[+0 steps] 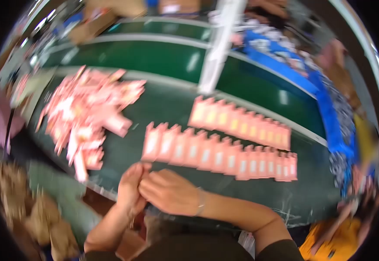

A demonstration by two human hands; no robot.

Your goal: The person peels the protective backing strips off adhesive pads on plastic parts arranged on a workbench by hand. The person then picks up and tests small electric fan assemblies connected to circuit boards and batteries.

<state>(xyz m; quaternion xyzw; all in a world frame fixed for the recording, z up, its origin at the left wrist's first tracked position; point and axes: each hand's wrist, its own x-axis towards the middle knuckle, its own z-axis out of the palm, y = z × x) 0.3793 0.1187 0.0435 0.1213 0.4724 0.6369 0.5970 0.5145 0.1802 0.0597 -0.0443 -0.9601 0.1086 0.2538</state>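
My left hand and my right hand meet at the near edge of the dark green table. Both have curled fingers pressed together; anything between them is too small or hidden to make out. Just beyond them runs a front row of overlapping pink packets with white labels. Behind it lies a second row of pink packets with yellowish patches. To the left, a loose heap of pink packets spreads over the table. A thin band circles my right wrist.
A white post rises behind the rows, beside a green conveyor belt. Blue bins of small parts line the right. Brown sacks stand at lower left. A person in orange is at lower right, another in pink at far left.
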